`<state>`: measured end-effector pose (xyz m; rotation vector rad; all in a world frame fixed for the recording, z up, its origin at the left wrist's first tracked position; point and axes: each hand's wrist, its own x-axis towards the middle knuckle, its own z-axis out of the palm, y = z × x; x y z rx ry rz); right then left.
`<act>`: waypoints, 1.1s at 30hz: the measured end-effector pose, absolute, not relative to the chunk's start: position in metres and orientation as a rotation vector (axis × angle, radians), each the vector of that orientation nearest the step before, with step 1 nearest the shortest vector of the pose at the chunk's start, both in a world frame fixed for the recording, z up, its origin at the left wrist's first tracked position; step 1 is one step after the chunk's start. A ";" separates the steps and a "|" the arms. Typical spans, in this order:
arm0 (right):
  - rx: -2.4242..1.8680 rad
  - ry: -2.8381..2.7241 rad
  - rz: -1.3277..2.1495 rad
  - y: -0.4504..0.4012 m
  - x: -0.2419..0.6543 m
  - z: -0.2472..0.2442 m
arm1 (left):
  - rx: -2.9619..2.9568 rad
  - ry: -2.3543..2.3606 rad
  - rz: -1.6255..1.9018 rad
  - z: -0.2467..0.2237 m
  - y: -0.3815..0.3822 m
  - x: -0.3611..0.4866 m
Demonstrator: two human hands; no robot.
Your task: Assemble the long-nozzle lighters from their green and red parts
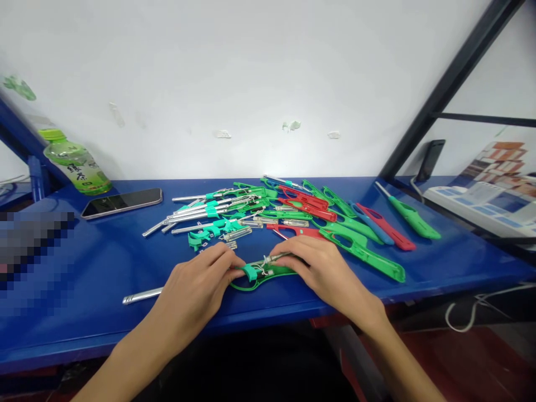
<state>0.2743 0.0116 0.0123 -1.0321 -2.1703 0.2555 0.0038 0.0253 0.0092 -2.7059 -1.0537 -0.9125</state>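
Observation:
A long-nosed gas lighter's green half shell (240, 287) lies near the table's front edge, with its silver tube (142, 296) sticking out left past my left hand. My left hand (199, 282) is closed on the lighter near its teal trigger (250, 272). White wires show in the shell beside the trigger. My right hand (324, 271) pinches a slim clear fuel tank (275, 258) over the shell's handle; the fingers hide most of it. Behind the hands lie loose teal triggers (196, 240), silver tubes (188, 207) and clear tanks (238, 233).
Green half shells (368, 254) and red shells (307, 204) are heaped at centre right. A finished-looking green lighter (412, 218) lies farther right. A phone (122, 202) and a tea bottle (79, 167) are at back left. A white wall (251, 67) bounds the table (272, 307).

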 end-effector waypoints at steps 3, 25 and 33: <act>-1.018 -2.144 0.257 0.011 0.273 0.013 | -2.700 -1.051 -0.912 0.009 0.025 0.004; -0.984 -2.223 0.194 0.012 0.272 0.012 | -2.704 -1.067 -0.894 0.009 0.024 0.005; -0.950 -2.231 0.221 0.014 0.270 0.012 | -2.730 -1.078 -0.923 0.009 0.024 0.006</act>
